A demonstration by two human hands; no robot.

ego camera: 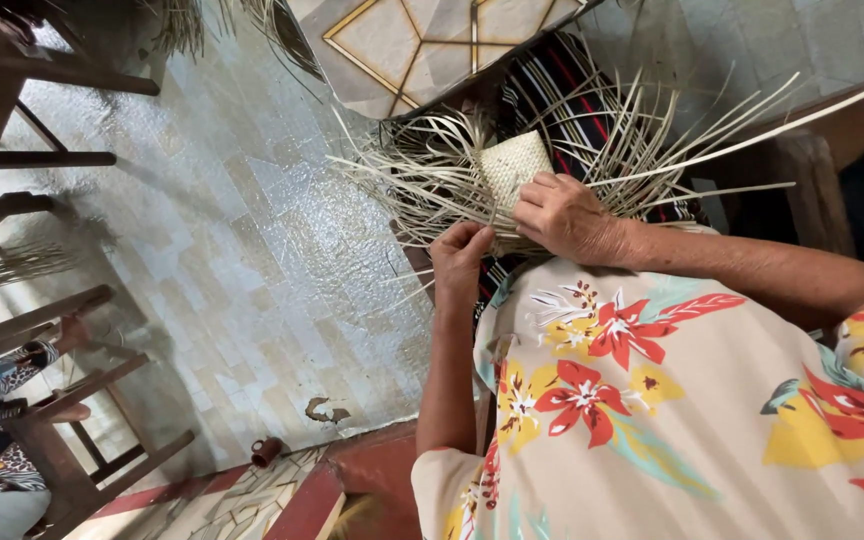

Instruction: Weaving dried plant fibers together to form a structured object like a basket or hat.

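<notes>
A flowered shirt point(672, 400) fills the near part of the view – cream cloth with red and yellow flowers. Two bare arms reach out from it to a small woven mat point(512, 168), the thing everything else sits around. The mat is pale straw, a tight little square, and it rests on a lap covered in dark striped cloth point(552, 90).

The left hand point(459, 255) is just below the mat, curled shut and pinching a few thin straw strips. The right hand point(564, 215) lies on the mat's lower right edge, fingers bent and pressing down on it, gripping the weave.

Loose straw strips point(652, 140) stick out from the mat on all sides – long ones fan up and to the right, tangled ones spread to the left.

Beyond the mat lies a pale tiled floor point(242, 250). Far left of the mat stand wooden chairs point(62, 400). Above the mat is a cushion point(422, 40) with yellow lines.
</notes>
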